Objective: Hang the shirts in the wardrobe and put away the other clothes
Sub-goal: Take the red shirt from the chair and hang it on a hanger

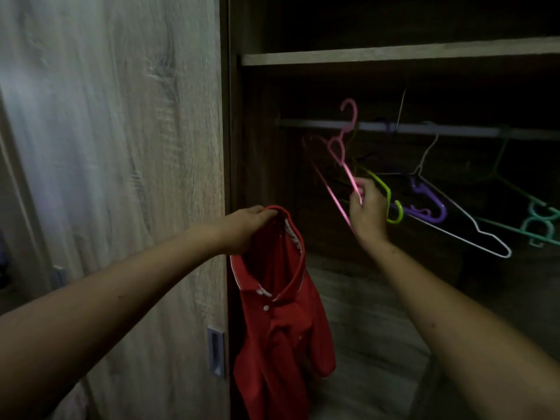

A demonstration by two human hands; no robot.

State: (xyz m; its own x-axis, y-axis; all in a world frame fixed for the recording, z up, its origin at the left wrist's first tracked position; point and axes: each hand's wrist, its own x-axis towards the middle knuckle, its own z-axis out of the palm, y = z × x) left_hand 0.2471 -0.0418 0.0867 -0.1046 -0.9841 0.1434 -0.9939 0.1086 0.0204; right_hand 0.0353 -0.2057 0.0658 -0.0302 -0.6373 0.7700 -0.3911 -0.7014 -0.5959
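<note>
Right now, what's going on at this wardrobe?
A person stands at the open wooden wardrobe. The left hand grips a red button-collared polo shirt by the collar, and the shirt dangles below. The right hand pinches a pink plastic hanger, tilted, with its hook up by the metal rail; whether it is hooked on is unclear. The shirt is not yet on the hanger. White wire, purple and teal hangers hang from the rail.
</note>
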